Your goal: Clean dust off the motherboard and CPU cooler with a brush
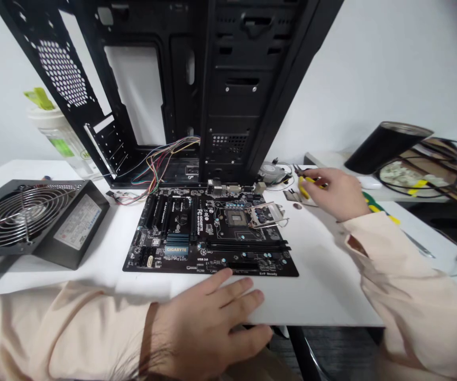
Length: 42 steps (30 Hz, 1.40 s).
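A black motherboard (220, 254) lies flat on the white table, its CPU socket (236, 218) exposed and the metal socket cover (267, 214) swung up. My left hand (212, 323) rests at the table's front edge with fingers spread, the fingertips close to the board's near edge. Beyond the board's right side, my right hand (334, 190) has its fingers closed on yellow-handled pliers (307, 186), whose dark jaws point to the far left. Close by them lie a round CPU cooler (272, 172) and a small dark disc (297, 206).
Behind the board stands an open black computer case (232, 116) with coloured wires (161, 164) hanging out. A power supply (54, 222) sits at left, a bottle (60, 137) behind it. At right are a black cylinder (387, 145), loose cables and a green-and-yellow tool handle (375, 206).
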### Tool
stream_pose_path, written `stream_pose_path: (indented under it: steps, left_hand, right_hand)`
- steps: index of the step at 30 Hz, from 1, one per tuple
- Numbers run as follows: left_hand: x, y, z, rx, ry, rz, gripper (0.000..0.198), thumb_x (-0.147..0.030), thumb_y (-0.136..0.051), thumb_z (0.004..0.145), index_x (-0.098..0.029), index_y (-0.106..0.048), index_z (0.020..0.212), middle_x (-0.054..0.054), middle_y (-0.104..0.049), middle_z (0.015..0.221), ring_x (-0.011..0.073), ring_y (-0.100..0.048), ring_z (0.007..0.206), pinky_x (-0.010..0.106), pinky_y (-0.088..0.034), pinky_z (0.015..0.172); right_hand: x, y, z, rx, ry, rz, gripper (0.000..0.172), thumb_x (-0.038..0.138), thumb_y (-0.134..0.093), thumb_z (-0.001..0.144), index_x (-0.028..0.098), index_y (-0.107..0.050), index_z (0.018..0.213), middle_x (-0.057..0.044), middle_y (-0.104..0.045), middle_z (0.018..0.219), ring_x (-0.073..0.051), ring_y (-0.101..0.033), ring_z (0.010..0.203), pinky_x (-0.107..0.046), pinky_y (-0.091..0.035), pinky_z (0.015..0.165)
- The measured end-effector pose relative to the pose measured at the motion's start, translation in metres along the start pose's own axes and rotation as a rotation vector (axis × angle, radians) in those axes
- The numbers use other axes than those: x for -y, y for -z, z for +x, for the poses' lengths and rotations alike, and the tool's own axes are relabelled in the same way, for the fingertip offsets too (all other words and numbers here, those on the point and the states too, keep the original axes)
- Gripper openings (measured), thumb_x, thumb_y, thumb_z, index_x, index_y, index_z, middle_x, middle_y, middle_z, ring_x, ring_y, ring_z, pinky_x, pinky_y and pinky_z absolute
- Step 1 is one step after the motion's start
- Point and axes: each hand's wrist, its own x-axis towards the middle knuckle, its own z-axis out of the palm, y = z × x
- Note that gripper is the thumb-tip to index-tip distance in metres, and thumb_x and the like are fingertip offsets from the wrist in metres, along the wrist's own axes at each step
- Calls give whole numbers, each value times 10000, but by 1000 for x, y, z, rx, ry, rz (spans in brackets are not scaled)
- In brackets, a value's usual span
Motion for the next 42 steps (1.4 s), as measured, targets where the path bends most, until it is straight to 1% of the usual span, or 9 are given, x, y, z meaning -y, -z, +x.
stream_pose_path:
  steps: [4, 8, 15, 21, 26, 30, 33, 36, 42]
  left_hand:
    - [-2, 3, 4, 69, 200, -33, 476, -362, -543, 877, -215, -450, 1320, 169, -408, 1420, 351, -392, 1313, 515, -322, 1059]
    - [-2, 3, 7, 157, 263, -71, 511, -375, -563, 864, -172, -442, 1317, 238, -366, 1428, 423, -391, 1296, 568, -384, 994]
    - [-2, -2, 6, 207, 266, -79, 540, -385, -592, 848, -195, -432, 1327, 239, -318, 1456, 424, -351, 1321, 568, -353, 1017]
    - [-2, -4, 6, 135, 244, -27, 518, -392, -627, 815, -172, -490, 1264, 224, -377, 1427, 400, -400, 1295, 518, -340, 1026]
    - [-1, -2, 7, 176, 243, -3, 494, -413, -583, 842, -196, -485, 1274, 201, -376, 1434, 383, -386, 1311, 500, -323, 1041]
    - [-1, 1, 7, 184, 240, 12, 494, -421, -589, 839, -199, -489, 1269, 201, -388, 1426, 386, -406, 1298, 498, -342, 1027]
    - [-2, 0, 7, 158, 239, 10, 504, -419, -621, 814, -194, -499, 1249, 196, -412, 1411, 382, -430, 1280, 484, -353, 1018]
    - [-3, -5, 5, 128, 246, 6, 516, -423, -615, 811, -192, -485, 1254, 196, -388, 1426, 385, -400, 1301, 483, -316, 1039]
    - [-4, -8, 5, 108, 237, 72, 423, -385, -525, 878, -200, -483, 1257, 194, -413, 1404, 376, -435, 1273, 483, -275, 1049]
  right_hand:
    - [-18, 11, 9, -50, -76, -72, 425, 283, -459, 806, 75, -648, 1125, -184, -651, 1110, -269, -609, 961, -361, -421, 912]
    - [-35, 10, 16, 36, -150, -149, 384, 255, -476, 812, 82, -660, 1101, -179, -677, 1068, -271, -613, 952, -359, -430, 881]
    - [-54, -9, 25, 200, -212, -253, 317, 301, -493, 893, 154, -609, 1149, -98, -657, 1077, -200, -600, 981, -377, -452, 884]
    - [-53, -15, 27, 242, -237, -317, 477, 234, -471, 834, 168, -536, 1301, -181, -642, 1088, -317, -595, 979, -401, -434, 792]
    - [-44, -14, 25, 240, -214, -283, 563, 173, -482, 816, 143, -427, 1376, -225, -628, 1055, -301, -578, 907, -364, -384, 747]
    - [-41, -9, 26, 214, -271, -184, 541, 213, -532, 847, 155, -409, 1371, -154, -605, 1073, -207, -560, 872, -349, -412, 773]
    - [-38, 0, 28, 184, -331, -64, 348, 159, -582, 801, 139, -601, 1147, -78, -622, 938, -138, -532, 737, -320, -425, 746]
    - [-32, 11, 30, 88, -360, 95, 290, 19, -501, 742, 86, -697, 945, -116, -633, 836, -127, -497, 640, -320, -403, 697]
    - [-6, 14, 23, -181, -273, 518, 585, -53, -432, 712, 84, -483, 1278, -125, -595, 1005, -114, -610, 822, -261, -482, 737]
